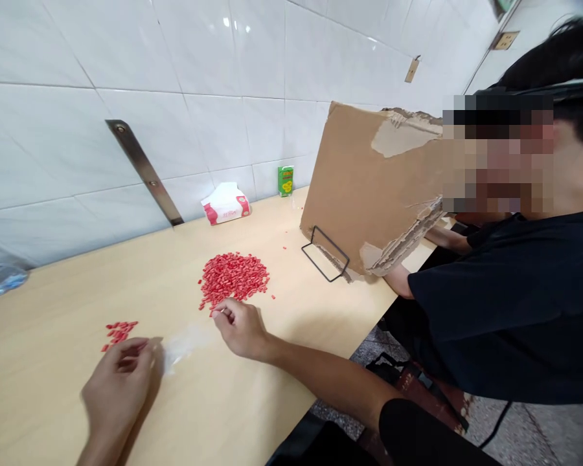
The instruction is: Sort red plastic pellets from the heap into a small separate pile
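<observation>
Okay, so looking at a pale, smooth, wood-look table [199, 408] pushed up against a wall [214, 123] of glossy white tile with faint grey veining. Speckled floor [544, 427] down past the edge, plus a person [510, 304] in a dark T-shirt sitting on the right side.

Now the red bits [234, 278]: small, short and stubby, heaped in a roundish pile mid-table, with a few strays around. Also a much smaller scatter [121, 330] of the same stuff over to the left.

Right hand [243, 329] at the near edge of the big pile, thumb and forefinger pressed together right by a red bit; can't tell if actually pinching it. Left hand [116, 382] just beside the small scatter, fingers curled in and brought against the thumb, can't tell if gripping anything. Between the hands, thin, see-through, crinkly plastic [177, 346] lying flat-ish.

Farther back, a soft white-and-red tissue pack [226, 204] and a little green box [285, 181] near the wall. Then a big brown cardboard sheet [369, 181], tilted, ragged and peeling along the edges, with a bent black wire frame [330, 243] at the bottom.
</observation>
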